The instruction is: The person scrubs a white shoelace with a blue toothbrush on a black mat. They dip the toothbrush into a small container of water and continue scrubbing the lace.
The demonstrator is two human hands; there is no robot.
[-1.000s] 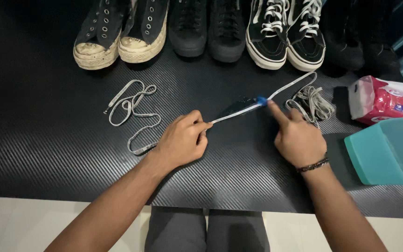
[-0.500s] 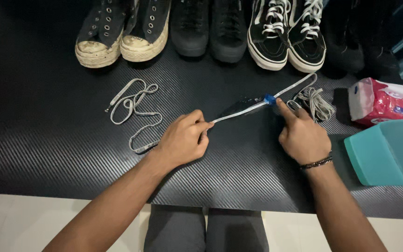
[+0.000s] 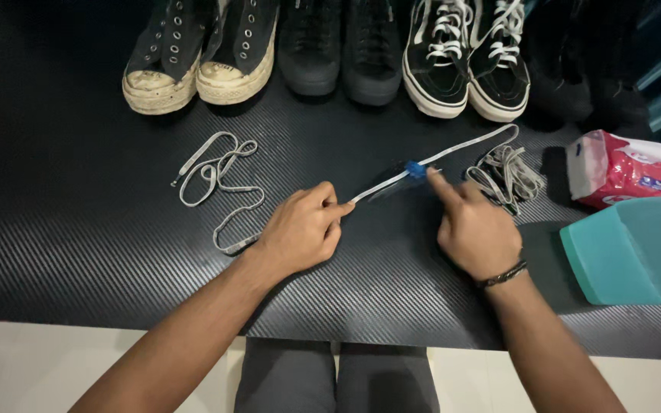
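White shoelace lies stretched across the black tabletop, the left hand pinching one part in a tight grip while the right hand presses a forefinger beside a small blue brush on it. Behind stand cream-soled sneakers, black shoes and laced skate shoes. To the right lie a bundled lace, a tissue pack and a teal lid.

Left hand pinched shut; right hand extends its index finger.
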